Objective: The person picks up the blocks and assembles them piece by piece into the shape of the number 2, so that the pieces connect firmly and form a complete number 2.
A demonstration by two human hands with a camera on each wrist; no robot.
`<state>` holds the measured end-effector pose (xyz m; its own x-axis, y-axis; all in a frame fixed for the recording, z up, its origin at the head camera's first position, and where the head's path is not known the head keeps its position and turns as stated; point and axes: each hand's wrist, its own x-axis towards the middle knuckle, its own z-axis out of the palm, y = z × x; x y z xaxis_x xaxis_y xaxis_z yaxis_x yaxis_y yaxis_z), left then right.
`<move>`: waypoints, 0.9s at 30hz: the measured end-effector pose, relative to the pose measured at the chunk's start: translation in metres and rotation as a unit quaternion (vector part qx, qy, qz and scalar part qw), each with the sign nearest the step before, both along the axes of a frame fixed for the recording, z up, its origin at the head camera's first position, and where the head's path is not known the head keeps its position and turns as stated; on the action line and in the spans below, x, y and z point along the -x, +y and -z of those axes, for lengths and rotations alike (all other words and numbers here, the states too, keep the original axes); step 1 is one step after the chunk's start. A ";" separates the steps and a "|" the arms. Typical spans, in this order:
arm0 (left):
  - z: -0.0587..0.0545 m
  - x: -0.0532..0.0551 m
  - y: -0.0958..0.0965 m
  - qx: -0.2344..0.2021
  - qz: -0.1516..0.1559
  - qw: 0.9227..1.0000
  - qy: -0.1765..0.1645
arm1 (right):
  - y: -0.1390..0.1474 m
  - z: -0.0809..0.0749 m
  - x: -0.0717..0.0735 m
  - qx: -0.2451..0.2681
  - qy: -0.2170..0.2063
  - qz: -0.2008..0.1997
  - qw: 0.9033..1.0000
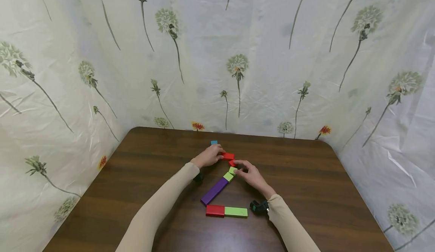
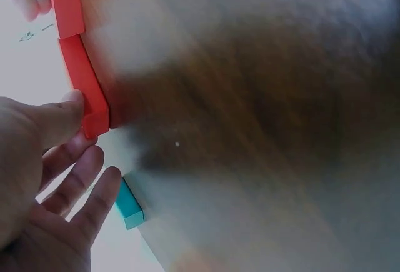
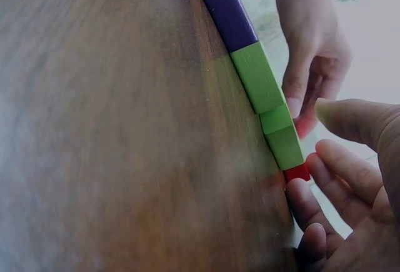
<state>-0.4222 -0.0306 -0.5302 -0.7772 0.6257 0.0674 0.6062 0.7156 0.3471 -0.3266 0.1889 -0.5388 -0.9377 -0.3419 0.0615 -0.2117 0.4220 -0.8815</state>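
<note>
Near the far side of the table, my left hand [image 1: 208, 157] pinches the left end of a long red block [image 1: 229, 156] between thumb and fingers. A small red block [image 1: 232, 163] adjoins its other end, as the left wrist view shows. My right hand [image 1: 252, 177] is at that small block and the upper green block [image 1: 233, 170], fingertips right beside them, thumb and fingers spread apart. A second green block [image 1: 228, 176] follows, lined up with a long purple block [image 1: 215, 191]. Past the left fingers lies a blue block [image 2: 129, 204], partly hidden by the hand in the head view.
Below the purple block, a red block [image 1: 215, 211] and a light green block [image 1: 236, 212] lie end to end in a row. All stand on a dark wooden table [image 1: 299, 191]. A flower-printed curtain [image 1: 204, 56] hangs around its back and sides.
</note>
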 end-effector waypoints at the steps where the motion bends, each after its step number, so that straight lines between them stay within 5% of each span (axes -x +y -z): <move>1: 0.000 0.000 0.000 -0.002 -0.001 1.000 -0.002 | 0.000 -0.001 0.000 0.001 0.000 0.001 1.000; 11: 0.004 0.001 -0.004 -0.037 -0.031 0.998 -0.033 | -0.001 -0.002 0.000 -0.012 -0.002 0.010 1.000; 19: -0.004 0.007 -0.011 -0.084 -0.049 0.994 -0.039 | -0.001 -0.001 0.000 -0.012 0.002 0.009 1.000; 27: -0.008 0.020 -0.023 -0.103 -0.060 0.993 -0.008 | 0.000 -0.001 0.000 -0.009 0.003 0.006 1.000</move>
<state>-0.4418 -0.0532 -0.5221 -0.8476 0.5021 0.1715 0.5136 0.6952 0.5028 -0.3263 0.1885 -0.5375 -0.9417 -0.3309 0.0606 -0.2112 0.4413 -0.8722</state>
